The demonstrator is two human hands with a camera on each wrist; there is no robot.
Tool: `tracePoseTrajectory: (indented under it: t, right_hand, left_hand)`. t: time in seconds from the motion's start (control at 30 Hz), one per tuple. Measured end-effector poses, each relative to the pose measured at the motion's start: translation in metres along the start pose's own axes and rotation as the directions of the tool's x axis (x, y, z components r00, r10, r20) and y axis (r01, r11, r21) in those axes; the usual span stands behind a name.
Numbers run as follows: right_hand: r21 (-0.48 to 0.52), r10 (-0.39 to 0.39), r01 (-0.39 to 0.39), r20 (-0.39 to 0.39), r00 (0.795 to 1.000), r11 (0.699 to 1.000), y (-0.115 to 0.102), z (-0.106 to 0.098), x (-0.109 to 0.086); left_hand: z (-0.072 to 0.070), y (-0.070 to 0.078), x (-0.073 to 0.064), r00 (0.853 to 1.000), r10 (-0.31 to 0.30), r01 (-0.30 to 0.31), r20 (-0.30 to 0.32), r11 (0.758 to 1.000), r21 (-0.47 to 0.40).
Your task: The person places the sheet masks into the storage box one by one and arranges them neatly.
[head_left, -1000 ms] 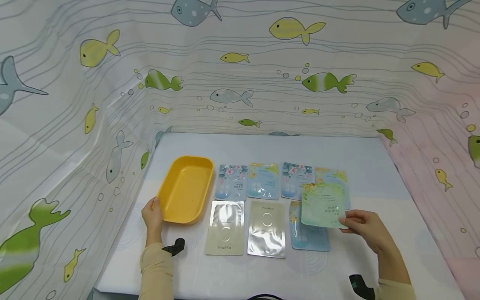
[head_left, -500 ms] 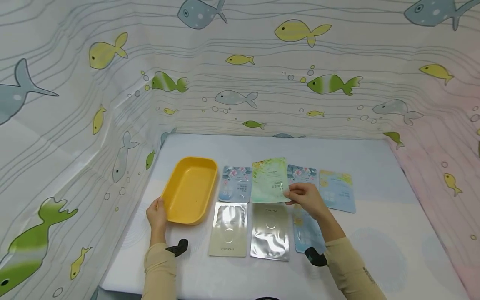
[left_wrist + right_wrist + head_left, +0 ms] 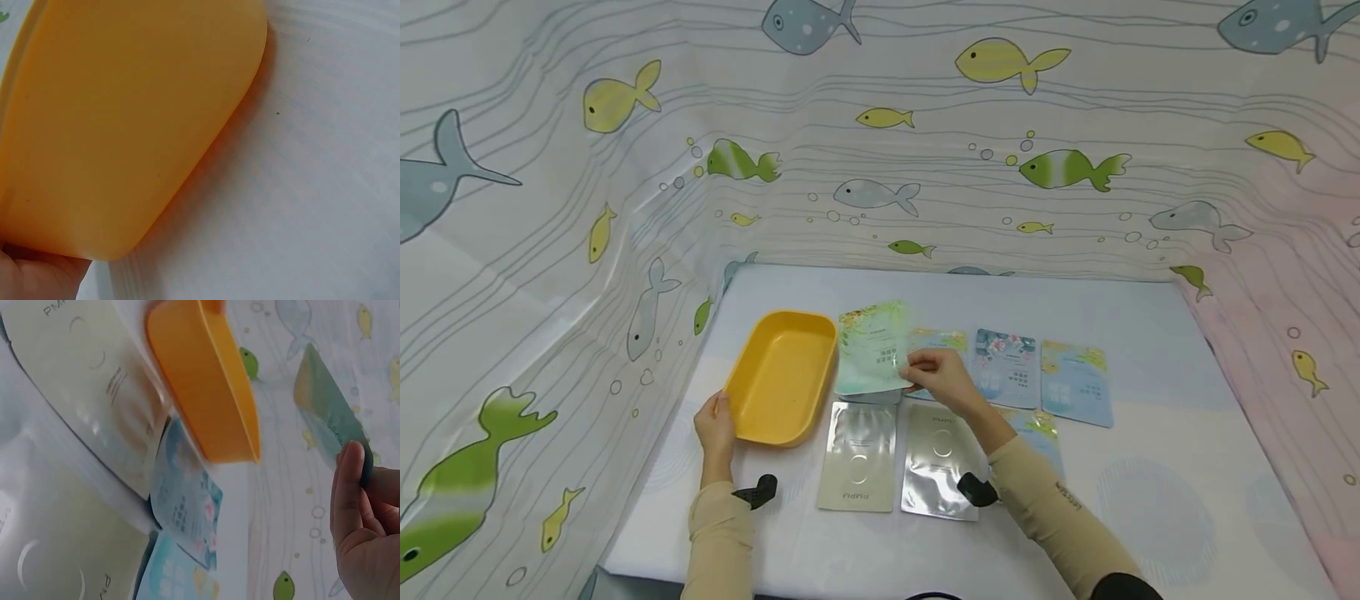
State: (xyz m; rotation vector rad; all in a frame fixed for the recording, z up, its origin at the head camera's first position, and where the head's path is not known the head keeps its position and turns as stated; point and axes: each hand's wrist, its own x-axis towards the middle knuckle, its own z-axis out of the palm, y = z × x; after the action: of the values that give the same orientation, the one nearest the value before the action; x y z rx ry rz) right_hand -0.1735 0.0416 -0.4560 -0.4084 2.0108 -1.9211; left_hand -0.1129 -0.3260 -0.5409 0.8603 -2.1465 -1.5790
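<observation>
My left hand (image 3: 713, 429) grips the left edge of a yellow tray (image 3: 781, 383), which has nothing in it. In the left wrist view the tray's outer wall (image 3: 137, 125) fills much of the picture. Between thumb and fingers, my right hand (image 3: 949, 382) pinches a green sheet mask packet (image 3: 868, 346) by its lower right corner. That packet is just right of the tray, above a blue floral packet (image 3: 872, 397) that it mostly covers. The right wrist view has the green packet (image 3: 334, 412) raised off the table.
Blue packets lie rightward: one with yellow flowers (image 3: 951, 339), a floral one (image 3: 1006, 367), another at the far right (image 3: 1077, 383). A lower blue one (image 3: 1037, 429) is partly behind my right arm. Two gold-silver packets (image 3: 856, 458) lie in front. Fish-print cloth (image 3: 820, 150) surrounds the white table.
My right hand has carried the green packet leftward from above the right-hand blue packets to beside the tray. My left hand stays on the tray.
</observation>
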Motion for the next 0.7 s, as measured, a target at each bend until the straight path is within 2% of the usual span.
tracePoseTrajectory:
  t: [0.1, 0.33, 0.7]
  right_hand:
    - [0.026, 0.006, -0.005, -0.015, 1.0, 1.0, 0.002, 0.022, 0.014]
    - [0.112, 0.083, -0.079, -0.038, 0.996, 0.991, 0.013, 0.07, 0.039]
    - [0.116, 0.12, -0.115, -0.037, 0.992, 0.987, 0.022, 0.13, 0.057]
  left_hand:
    - [0.0, 0.001, 0.001, 1.0, -0.003, 0.003, -0.002, 1.0, -0.007]
    - [0.001, 0.0, 0.002, 1.0, -0.002, 0.002, -0.003, 1.0, -0.005]
    - [-0.001, 0.001, 0.001, 1.0, 0.004, -0.004, 0.006, 1.0, -0.009]
